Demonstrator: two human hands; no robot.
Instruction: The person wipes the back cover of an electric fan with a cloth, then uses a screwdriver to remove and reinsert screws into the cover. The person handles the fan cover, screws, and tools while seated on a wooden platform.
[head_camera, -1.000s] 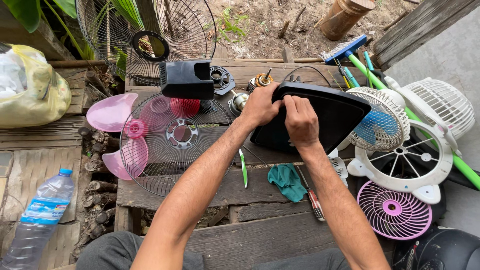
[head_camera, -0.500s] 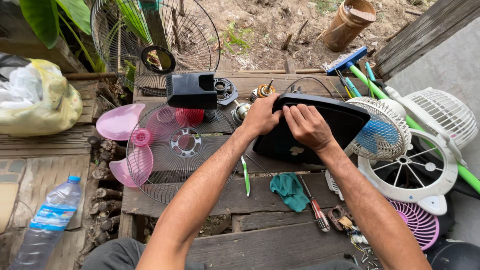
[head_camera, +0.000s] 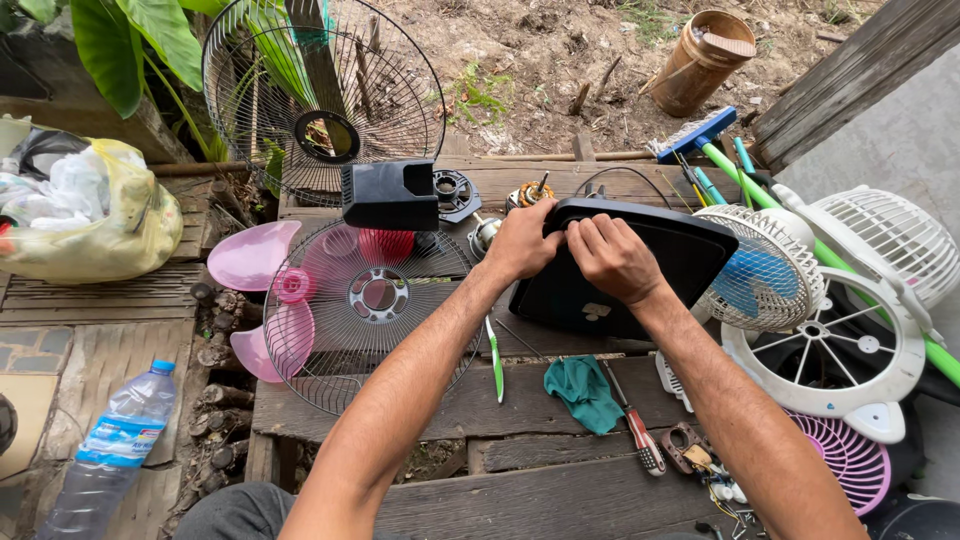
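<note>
fingers of both hands are curling over the top edge of a black fan base (head_camera: 640, 270), which is standing tilted on the wooden table (head_camera: 540, 500). left hand (head_camera: 520, 243) is gripping its upper left corner, and right hand (head_camera: 612, 258) is clamping the rim just beside it; the fingertips are hiding behind the plastic, so what they are touching at the back is not showing. a black cable (head_camera: 620, 178) is looping up behind the base, its end out of sight.

one wire fan guard (head_camera: 322, 95) is leaning upright at the back, and a second guard (head_camera: 365, 310) is lying flat over pink fan blades (head_camera: 262, 300), which are partly blurring through the wires. one black motor housing (head_camera: 390, 195) is sitting between them. one green toothbrush (head_camera: 495, 360), one teal rag (head_camera: 585, 392) and one red-handled screwdriver (head_camera: 632, 420) are lying near the forearms. small white fans (head_camera: 850, 300) are piling up on the right, too overlapped for counting. one plastic water bottle (head_camera: 105, 455) is being cut off at the lower left.
</note>
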